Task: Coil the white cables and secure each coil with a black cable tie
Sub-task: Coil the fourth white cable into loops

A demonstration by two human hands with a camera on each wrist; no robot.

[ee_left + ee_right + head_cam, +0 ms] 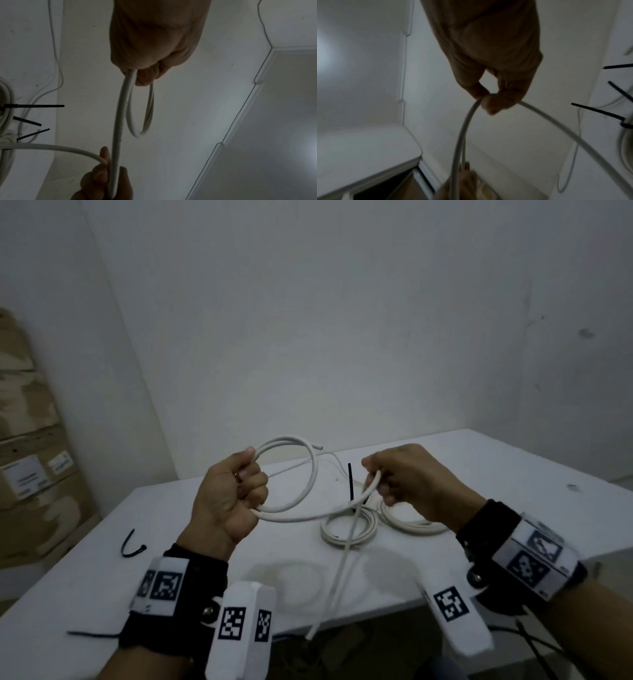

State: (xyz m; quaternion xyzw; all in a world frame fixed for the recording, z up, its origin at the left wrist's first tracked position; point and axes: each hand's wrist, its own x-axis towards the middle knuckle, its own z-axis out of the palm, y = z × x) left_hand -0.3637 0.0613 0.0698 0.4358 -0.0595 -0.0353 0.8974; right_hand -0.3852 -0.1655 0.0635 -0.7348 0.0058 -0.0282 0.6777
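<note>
My left hand (236, 487) is fisted around a white cable (310, 474), holding a loop of it above the white table (171, 542). My right hand (390, 477) pinches the same cable (464, 132) between thumb and fingers a little to the right. The cable's tail (337, 573) hangs down past the table's front edge. In the left wrist view the cable (118, 121) runs from my left hand (150, 56) down to the right hand's fingers (102, 174). Two finished white coils (349, 530) lie on the table under my right hand, with black tie tails (350, 481) sticking up.
A loose black cable tie (132, 546) lies at the table's left, and another (92, 635) near its front edge. Cardboard boxes (30, 460) are stacked at the far left. A thin white wire (339, 465) trails behind the coils. White walls close the corner.
</note>
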